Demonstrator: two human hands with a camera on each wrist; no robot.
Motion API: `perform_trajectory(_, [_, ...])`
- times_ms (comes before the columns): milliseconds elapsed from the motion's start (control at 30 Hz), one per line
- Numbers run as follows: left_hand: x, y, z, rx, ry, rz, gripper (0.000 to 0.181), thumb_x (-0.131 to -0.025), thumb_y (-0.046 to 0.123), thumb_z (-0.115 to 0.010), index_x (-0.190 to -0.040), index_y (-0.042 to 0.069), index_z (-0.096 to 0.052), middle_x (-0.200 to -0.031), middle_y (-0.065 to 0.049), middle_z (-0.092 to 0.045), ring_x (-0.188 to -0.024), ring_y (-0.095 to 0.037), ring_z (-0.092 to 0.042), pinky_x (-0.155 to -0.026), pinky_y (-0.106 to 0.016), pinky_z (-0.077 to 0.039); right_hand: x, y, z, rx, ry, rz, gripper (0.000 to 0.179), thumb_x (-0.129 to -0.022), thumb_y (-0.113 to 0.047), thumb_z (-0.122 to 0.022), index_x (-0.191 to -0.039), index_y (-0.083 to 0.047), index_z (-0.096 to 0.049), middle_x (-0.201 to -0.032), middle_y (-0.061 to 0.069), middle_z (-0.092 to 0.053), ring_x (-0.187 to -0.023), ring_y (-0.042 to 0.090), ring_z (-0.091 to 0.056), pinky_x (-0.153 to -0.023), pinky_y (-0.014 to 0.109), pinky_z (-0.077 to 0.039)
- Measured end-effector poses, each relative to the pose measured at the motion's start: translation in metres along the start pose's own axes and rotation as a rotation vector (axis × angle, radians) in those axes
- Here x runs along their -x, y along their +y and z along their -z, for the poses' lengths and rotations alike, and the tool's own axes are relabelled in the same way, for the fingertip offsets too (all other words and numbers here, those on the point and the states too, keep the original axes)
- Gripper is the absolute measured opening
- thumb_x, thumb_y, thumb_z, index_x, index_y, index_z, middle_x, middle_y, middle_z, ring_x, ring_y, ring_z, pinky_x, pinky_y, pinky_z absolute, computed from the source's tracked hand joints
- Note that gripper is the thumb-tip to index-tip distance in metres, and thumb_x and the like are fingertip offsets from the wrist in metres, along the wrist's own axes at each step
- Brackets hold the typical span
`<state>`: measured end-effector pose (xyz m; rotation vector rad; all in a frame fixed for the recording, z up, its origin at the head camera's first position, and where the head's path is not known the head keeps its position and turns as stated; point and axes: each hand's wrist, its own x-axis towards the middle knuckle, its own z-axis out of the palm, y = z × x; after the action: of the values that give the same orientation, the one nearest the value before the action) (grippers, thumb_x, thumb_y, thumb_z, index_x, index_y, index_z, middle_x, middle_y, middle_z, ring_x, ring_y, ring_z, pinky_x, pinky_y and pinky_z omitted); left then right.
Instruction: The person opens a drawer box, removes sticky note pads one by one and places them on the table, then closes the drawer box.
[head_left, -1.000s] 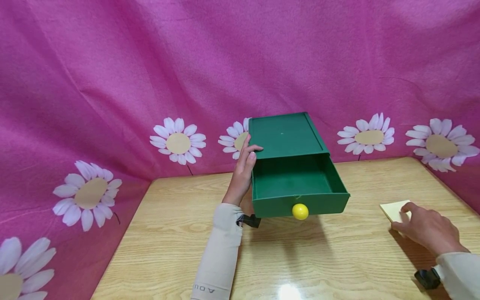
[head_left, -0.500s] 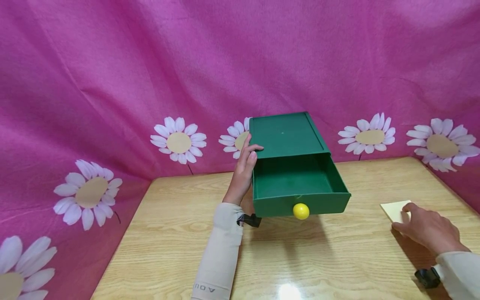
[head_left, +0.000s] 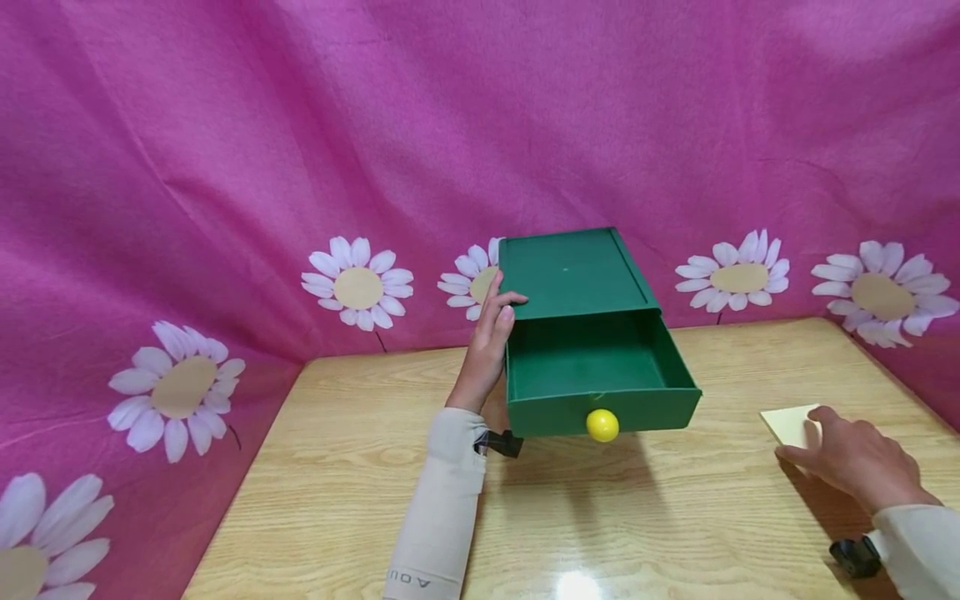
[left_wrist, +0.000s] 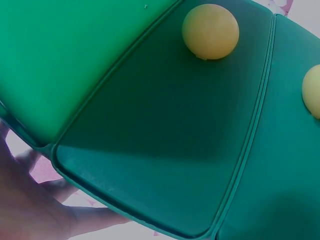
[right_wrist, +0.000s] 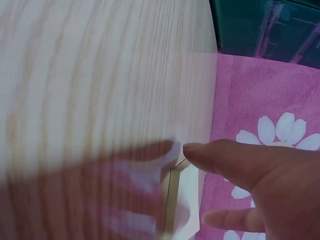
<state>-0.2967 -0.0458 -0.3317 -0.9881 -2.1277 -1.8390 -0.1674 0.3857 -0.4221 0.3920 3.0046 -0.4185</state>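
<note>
A green plastic drawer cabinet [head_left: 573, 271] stands toward the back of the table, its top drawer [head_left: 547, 414] pulled out and showing a bare floor. That drawer has a round yellow knob [head_left: 602, 425]. My left hand [head_left: 483, 354] rests against the cabinet's left side, a fingertip on the top edge. In the left wrist view, the fingers [left_wrist: 55, 190] spread along the side, and lower drawer fronts [left_wrist: 150, 180] are shut. My right hand [head_left: 862, 460] hovers over a pale yellow sticky-note pad [head_left: 791, 423] lying on the table, thumb and fingers spread apart around its near end.
The wooden table [head_left: 337, 483] runs up to a pink cloth [head_left: 420, 125] printed with daisies at the back and sides. Black wrist cameras [head_left: 857, 557] are strapped on both wrists, over light sleeves [head_left: 442, 517].
My right thumb has shifted slightly left, away from the pad's edge, widening the hand. The left hand, cabinet and pad stay in place.
</note>
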Motion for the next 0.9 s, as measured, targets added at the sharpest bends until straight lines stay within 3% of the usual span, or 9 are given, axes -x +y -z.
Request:
perform_trajectory(200, [-0.001,-0.001,0.0,0.009,0.0,-0.003,0.033,-0.105,0.02,-0.033,-0.132,0.004,-0.045,-0.162,-0.008,-0.005,-0.147,-0.021,-0.006,-0.113,-0.054,-0.019,-0.001,0.001,-0.001,-0.016,0.023,-0.022,0.099,-0.071,-0.065,-0.071,-0.125,0.009,-0.035,-0.092,0.038,-0.048,-0.074,0.047,-0.052,-0.055,0.052,-0.041])
perform_trajectory(433, [0.0,-0.002,0.0,0.009,0.0,-0.011,0.033,-0.105,0.02,-0.033,-0.131,0.003,-0.045,-0.162,-0.01,-0.005,-0.147,-0.022,-0.006,-0.113,-0.054,-0.02,-0.002,-0.003,-0.001,-0.012,0.063,0.011,0.098,-0.073,-0.065,-0.07,-0.127,0.009,-0.035,-0.092,0.039,-0.048,-0.074,0.048,-0.051,-0.056,0.054,-0.041])
perform_trajectory(633, [0.0,-0.001,0.0,0.018,0.004,-0.016,0.033,-0.105,0.019,-0.033,-0.131,0.003,-0.046,-0.162,-0.011,-0.005,-0.147,-0.023,-0.005,-0.113,-0.054,-0.019,-0.001,-0.017,0.006,-0.017,0.103,0.018,0.098,-0.073,-0.066,-0.07,-0.127,0.009,-0.037,-0.09,0.037,-0.05,-0.072,0.047,-0.051,-0.055,0.055,-0.04])
perform_trajectory(900, [0.0,-0.002,0.0,0.018,0.002,-0.016,0.032,-0.105,0.018,-0.033,-0.13,0.002,-0.045,-0.162,-0.011,-0.005,-0.147,-0.023,-0.005,-0.113,-0.054,-0.019,0.0,-0.04,0.014,-0.041,0.125,0.077,0.093,-0.079,-0.065,-0.065,-0.126,0.01,-0.04,-0.098,0.039,-0.05,-0.081,0.051,-0.051,-0.058,0.053,-0.042])
